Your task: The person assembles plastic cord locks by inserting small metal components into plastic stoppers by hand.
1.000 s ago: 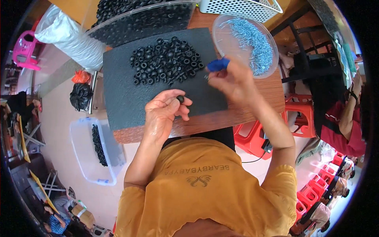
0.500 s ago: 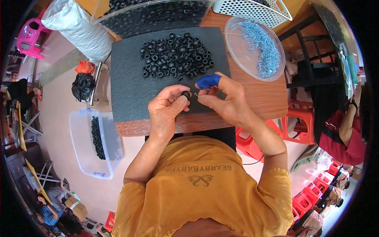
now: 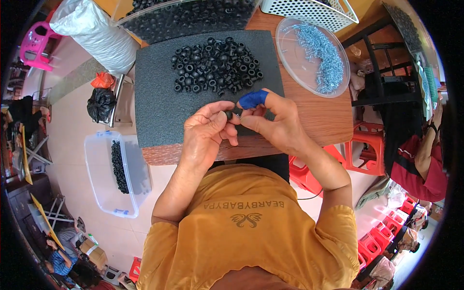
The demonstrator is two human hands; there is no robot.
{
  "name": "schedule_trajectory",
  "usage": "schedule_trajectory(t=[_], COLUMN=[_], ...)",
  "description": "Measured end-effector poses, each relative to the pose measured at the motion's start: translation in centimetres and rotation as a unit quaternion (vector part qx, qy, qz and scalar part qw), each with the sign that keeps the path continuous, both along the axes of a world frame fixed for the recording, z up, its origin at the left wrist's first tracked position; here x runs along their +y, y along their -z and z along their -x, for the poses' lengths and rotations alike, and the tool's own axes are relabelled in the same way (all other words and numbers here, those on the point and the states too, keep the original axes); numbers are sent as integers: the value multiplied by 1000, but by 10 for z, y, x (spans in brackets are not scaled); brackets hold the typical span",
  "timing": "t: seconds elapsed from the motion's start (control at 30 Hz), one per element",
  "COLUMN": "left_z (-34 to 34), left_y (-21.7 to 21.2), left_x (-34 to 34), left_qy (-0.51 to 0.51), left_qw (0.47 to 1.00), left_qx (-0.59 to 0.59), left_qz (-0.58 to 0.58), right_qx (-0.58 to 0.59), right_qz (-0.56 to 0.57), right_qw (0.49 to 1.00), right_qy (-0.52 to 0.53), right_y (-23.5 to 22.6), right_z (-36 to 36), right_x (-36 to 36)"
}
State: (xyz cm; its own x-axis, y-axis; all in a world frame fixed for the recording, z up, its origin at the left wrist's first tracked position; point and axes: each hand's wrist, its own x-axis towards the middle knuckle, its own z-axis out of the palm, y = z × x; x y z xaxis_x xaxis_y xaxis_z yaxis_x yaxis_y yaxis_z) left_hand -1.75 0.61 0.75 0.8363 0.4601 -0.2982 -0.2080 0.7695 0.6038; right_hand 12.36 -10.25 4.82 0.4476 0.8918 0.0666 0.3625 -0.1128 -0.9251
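Note:
My left hand (image 3: 204, 129) is closed in a pinch on a small black cap-like part (image 3: 229, 115), mostly covered by the fingers. My right hand (image 3: 280, 116), with blue wrap (image 3: 253, 99) around a finger, pinches a tiny silvery metal piece (image 3: 238, 115), possibly a spring, right beside the black part. Whether the two pieces touch, I cannot tell. Both hands are over the near edge of a dark grey mat (image 3: 157, 92). Just beyond them lies a pile of similar hollow black parts (image 3: 215, 67).
A clear round tray (image 3: 291, 67) with many tiny bluish-silver pieces (image 3: 328, 67) lies on the wooden table (image 3: 333, 116) at right. Behind the mat stand a clear bin (image 3: 193, 19) of black parts and a white perforated basket (image 3: 304, 12). A plastic box (image 3: 101, 193) sits on the floor at left.
My hands have come closer together, bringing the metal piece up to the black part. The left fingers have shifted around the black part, and the lower fingers now show extended.

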Motion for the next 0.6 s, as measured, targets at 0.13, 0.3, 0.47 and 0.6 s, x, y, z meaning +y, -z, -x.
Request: schedule_trajectory(t=[0.13,0.3,0.47,0.6], left_z=[2,-1,1,1], left_y=[5,1,6,2], left_x=[1,-3,2,4], left_qy=[5,-9,14,15], left_qw=[1000,1000,999,1000], left_qx=[1,5,1,-25], left_qz=[-8,-18,-30,-8], right_qx=[20,16,48,47], right_qz=[3,9,0,3], right_qw=[1000,1000,999,999], right_qy=[-7,4,22,20], right_y=[1,4,4,0], right_z=[1,0,1,3], right_x=[2,3,5,7])
